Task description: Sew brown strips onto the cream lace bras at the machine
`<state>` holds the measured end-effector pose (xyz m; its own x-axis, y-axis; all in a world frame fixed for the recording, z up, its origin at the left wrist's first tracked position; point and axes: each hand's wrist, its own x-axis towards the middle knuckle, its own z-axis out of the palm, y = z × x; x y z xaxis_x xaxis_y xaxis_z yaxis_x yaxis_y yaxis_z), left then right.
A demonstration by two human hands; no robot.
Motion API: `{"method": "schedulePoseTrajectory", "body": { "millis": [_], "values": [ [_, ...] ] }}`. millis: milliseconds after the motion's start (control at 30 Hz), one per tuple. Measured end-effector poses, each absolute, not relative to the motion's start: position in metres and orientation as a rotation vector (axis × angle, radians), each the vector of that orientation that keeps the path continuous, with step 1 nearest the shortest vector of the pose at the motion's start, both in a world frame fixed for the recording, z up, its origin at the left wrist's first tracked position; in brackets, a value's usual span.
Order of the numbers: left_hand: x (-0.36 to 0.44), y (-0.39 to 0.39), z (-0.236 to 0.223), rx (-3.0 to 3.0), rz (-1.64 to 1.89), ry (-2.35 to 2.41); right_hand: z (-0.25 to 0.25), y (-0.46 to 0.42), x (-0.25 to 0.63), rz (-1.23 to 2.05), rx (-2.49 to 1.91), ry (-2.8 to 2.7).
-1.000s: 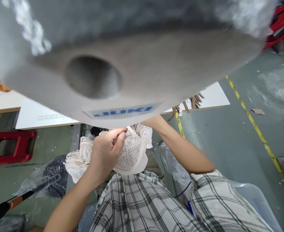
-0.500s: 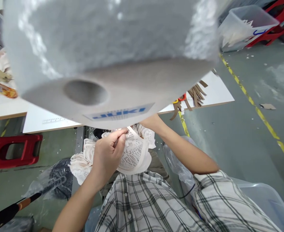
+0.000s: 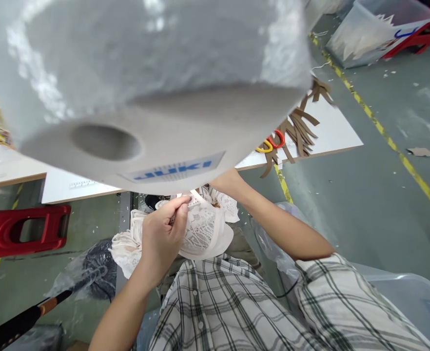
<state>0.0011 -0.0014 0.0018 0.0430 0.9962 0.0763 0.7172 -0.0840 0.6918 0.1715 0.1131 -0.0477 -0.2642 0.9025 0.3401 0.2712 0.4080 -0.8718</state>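
A white lace bra (image 3: 205, 235) hangs over the near table edge above my lap, its cup towards me. My left hand (image 3: 164, 233) is closed on the bra's upper edge, thumb and forefinger pinched together. My right hand (image 3: 225, 181) reaches in beneath the sewing machine head (image 3: 171, 131), which hides its fingers; only the wrist and back of the hand show, close to the bra's far side. Gathered white lace (image 3: 127, 248) bunches to the left of my left hand. The needle area is out of sight behind the machine head.
On the white table (image 3: 337, 131) to the right lie brown strips (image 3: 301, 129) and scissors with red and yellow handles (image 3: 276, 139). A red stool (image 3: 56, 226) stands at left, a clear bin (image 3: 379, 34) at far right. Plastic bags (image 3: 94, 268) lie on the floor.
My view has shifted slightly, so more of the scissors and brown strips shows past the machine head. Both hands keep nearly the same place at the bra.
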Motion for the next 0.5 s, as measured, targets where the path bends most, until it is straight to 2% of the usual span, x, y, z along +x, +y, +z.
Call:
{"method": "schedulePoseTrajectory", "body": {
  "millis": [500],
  "values": [
    [-0.0052, -0.0072, -0.005, 1.838, 0.854, 1.787, -0.0497, 0.1121, 0.1668, 0.872, -1.039, -1.742]
  ]
}}
